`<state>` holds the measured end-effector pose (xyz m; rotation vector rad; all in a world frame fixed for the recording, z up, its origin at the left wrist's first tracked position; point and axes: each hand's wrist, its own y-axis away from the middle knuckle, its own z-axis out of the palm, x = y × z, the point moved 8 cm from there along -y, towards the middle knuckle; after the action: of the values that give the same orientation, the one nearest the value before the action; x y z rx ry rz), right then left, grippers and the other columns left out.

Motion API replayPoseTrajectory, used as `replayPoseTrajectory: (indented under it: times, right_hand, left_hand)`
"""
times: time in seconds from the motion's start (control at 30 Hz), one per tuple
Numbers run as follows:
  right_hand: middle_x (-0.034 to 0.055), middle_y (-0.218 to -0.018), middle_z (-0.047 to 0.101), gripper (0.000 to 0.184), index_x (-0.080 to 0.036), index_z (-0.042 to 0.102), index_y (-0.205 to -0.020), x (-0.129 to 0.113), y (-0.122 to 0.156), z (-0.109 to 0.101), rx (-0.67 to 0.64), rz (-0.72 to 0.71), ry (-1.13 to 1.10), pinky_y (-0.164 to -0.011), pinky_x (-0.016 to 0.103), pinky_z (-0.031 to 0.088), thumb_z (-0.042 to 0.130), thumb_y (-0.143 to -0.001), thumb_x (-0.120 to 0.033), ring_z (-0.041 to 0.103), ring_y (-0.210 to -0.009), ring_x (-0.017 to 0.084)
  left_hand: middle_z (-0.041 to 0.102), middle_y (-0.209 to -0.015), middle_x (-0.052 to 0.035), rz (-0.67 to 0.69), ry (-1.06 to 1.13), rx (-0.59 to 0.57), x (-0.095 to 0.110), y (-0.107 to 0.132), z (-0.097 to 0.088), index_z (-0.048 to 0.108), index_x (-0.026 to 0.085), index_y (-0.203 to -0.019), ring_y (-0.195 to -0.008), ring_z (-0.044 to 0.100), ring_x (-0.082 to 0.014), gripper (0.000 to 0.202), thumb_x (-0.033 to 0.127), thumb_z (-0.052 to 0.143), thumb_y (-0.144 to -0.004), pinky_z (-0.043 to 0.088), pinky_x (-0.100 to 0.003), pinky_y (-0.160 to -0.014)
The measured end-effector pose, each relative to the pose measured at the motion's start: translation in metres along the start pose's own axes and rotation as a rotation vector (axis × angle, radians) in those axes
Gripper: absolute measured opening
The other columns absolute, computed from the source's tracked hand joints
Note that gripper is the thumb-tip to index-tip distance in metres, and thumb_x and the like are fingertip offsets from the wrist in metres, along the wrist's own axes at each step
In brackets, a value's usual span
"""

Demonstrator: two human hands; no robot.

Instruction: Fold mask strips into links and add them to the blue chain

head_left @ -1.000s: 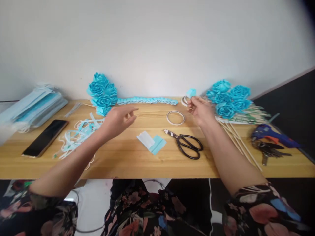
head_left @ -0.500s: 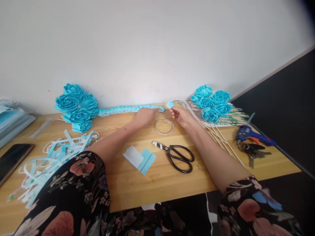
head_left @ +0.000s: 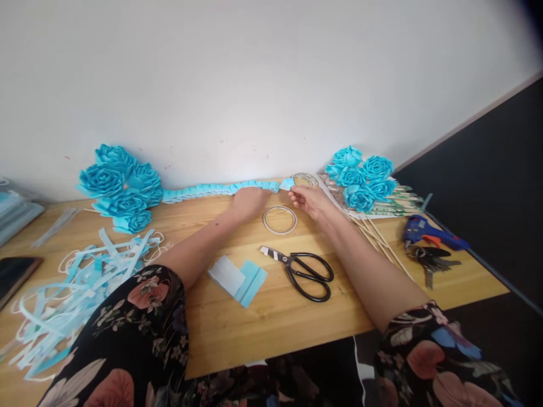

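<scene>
My left hand [head_left: 249, 201] lies on the right end of a long pleated blue strip [head_left: 212, 190] that runs along the wall at the back of the wooden table [head_left: 271, 316]; its fingers curl over the strip. My right hand [head_left: 309, 200] pinches a small blue folded piece [head_left: 287, 183] at the strip's right tip. A ring of tape [head_left: 279, 219] lies just in front of both hands, and a second roll [head_left: 305, 180] sits behind my right hand.
Black scissors [head_left: 304, 271] and a white-and-blue cut piece [head_left: 238, 278] lie nearer me. Blue roses [head_left: 121, 186] sit back left, roses on sticks [head_left: 362, 178] back right. A blue glue gun [head_left: 428, 232] and keys [head_left: 430, 257] are far right. Cut strips [head_left: 80, 282] and a phone [head_left: 14, 271] lie left.
My left hand reached across to the right end of the pleated strip and settled on it. My right hand brought its small blue piece down to the strip's tip. The view shifted right.
</scene>
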<state>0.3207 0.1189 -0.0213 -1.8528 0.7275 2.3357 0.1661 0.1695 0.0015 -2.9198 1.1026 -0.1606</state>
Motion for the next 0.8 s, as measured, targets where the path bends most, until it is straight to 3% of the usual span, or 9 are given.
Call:
replayPoseTrajectory:
  times: [0.5,0.8]
  right_hand:
    - [-0.0019,-0.056,0.061,0.020,-0.013,0.060,-0.065,-0.021,-0.015,0.019,-0.010,-0.071,0.121,-0.044,0.015,0.048,0.061,-0.084,-0.006,0.054,-0.045,0.005]
    - [-0.0029,-0.049,0.059,0.020,-0.012,0.060,-0.061,-0.009,-0.032,0.011,-0.013,-0.042,0.243,-0.032,0.014,0.034,0.064,-0.080,-0.006,0.044,-0.035,0.003]
  left_hand:
    - [0.073,-0.108,-0.0166,-0.030,0.031,0.010,-0.002,0.001,-0.004,0.067,0.019,-0.125,-0.100,0.070,-0.0276,0.042,0.025,0.035,-0.099,0.051,-0.039,-0.085]
    - [0.075,-0.105,-0.0132,-0.040,-0.015,0.008,-0.002,0.000,-0.004,0.067,0.023,-0.124,-0.097,0.071,-0.0288,0.042,0.025,0.034,-0.099,0.052,-0.038,-0.080]
